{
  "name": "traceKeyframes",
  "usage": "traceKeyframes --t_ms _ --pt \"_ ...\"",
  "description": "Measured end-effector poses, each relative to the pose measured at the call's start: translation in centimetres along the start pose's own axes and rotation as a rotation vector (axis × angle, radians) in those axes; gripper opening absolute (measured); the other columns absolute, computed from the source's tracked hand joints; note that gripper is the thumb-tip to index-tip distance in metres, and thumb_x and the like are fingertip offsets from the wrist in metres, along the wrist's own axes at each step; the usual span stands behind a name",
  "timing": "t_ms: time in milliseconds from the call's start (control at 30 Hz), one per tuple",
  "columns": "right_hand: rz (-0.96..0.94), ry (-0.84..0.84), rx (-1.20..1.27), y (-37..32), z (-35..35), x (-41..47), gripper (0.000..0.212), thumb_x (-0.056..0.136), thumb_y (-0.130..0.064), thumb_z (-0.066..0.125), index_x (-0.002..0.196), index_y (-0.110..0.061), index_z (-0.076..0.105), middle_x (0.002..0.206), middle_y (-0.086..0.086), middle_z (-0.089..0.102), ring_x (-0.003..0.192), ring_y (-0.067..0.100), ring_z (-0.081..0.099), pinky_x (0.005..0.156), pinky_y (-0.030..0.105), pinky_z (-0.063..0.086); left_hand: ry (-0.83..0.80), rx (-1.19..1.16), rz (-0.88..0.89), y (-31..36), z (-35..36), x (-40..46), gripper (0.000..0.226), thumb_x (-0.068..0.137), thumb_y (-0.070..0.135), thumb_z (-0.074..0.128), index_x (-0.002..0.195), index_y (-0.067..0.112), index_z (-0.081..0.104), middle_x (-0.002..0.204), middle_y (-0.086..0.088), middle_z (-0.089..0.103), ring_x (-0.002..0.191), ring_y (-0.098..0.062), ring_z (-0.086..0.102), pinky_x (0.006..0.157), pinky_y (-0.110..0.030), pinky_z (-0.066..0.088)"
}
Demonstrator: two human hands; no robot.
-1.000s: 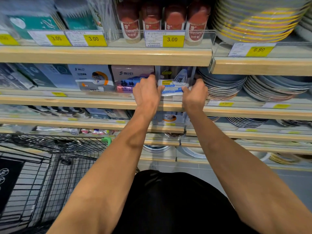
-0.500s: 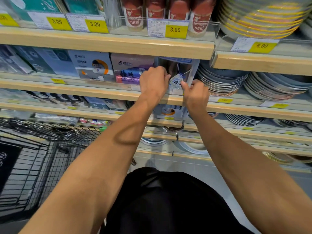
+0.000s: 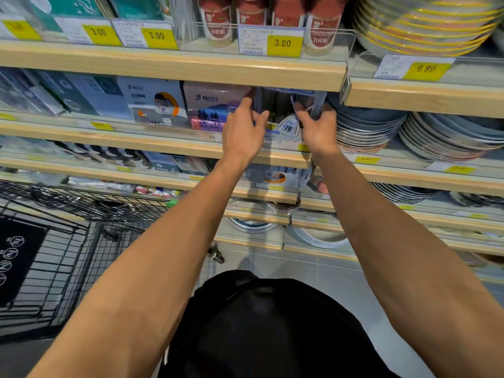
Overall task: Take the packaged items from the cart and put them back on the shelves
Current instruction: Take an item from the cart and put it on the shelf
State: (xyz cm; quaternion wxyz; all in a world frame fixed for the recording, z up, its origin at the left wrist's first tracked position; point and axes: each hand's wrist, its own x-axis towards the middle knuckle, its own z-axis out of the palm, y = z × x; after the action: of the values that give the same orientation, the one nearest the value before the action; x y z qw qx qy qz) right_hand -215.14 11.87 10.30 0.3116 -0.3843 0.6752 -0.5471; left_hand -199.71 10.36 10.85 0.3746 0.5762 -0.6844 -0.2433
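Note:
A clear packaged item [image 3: 286, 115] with a blue-and-white label stands upright on the second wooden shelf [image 3: 152, 144], between a purple-labelled pack [image 3: 212, 107] and stacked grey plates [image 3: 365, 126]. My left hand [image 3: 242, 132] holds its left edge, fingers reaching up along the side. My right hand [image 3: 317, 129] grips its right edge, thumb on the front. The black wire cart [image 3: 62, 241] stands at the lower left; what it holds is not visible.
More boxed packs [image 3: 152, 105] fill the shelf to the left. Red-capped bottles [image 3: 272, 20] and yellow price tags [image 3: 283, 45] sit on the shelf above. Stacks of plates [image 3: 450, 135] fill the right-hand shelves. Grey floor tiles [image 3: 300, 266] lie below.
The package has gone from tilted forward to standing upright, deeper in the shelf gap. Both hands have moved up with it and shifted to its side edges.

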Motion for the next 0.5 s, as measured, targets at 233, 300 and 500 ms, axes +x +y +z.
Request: traceKeyframes --t_ms 233,300,500 --pt "0.006 0.200 -0.162 0.6 0.3 -0.3 0.046 0.081 -0.053 0.071 0.091 -0.008 0.069 0.084 0.001 0.069 0.078 0.019 0.062 0.071 0.028 0.043 -0.280 -0.215 -0.219 0.4 0.6 0.0 0.060 0.099 0.017 0.056 0.153 0.008 0.031 0.070 0.000 0.070 0.061 -0.020 0.068 0.075 -0.041 0.061" --pt "-0.005 0.263 -0.165 0.7 0.7 -0.8 0.045 0.080 -0.054 0.070 0.091 -0.010 0.071 0.085 0.001 0.072 0.081 0.021 0.064 0.075 0.030 0.045 -0.363 -0.258 -0.232 0.3 -0.6 -0.1 0.065 0.100 0.010 0.054 0.157 0.011 0.023 0.075 -0.006 0.068 0.061 -0.019 0.067 0.068 -0.036 0.059" --pt "0.057 0.246 -0.243 -1.5 1.5 -0.9 0.048 0.093 -0.046 0.060 0.115 -0.004 0.063 0.120 0.013 0.066 0.114 0.028 0.059 0.084 0.027 0.037 -0.578 -0.209 -0.161 -1.4 -3.1 -1.8 0.062 0.101 0.013 0.054 0.155 0.031 0.029 0.095 -0.014 0.068 0.062 -0.013 0.061 0.057 -0.024 0.053"
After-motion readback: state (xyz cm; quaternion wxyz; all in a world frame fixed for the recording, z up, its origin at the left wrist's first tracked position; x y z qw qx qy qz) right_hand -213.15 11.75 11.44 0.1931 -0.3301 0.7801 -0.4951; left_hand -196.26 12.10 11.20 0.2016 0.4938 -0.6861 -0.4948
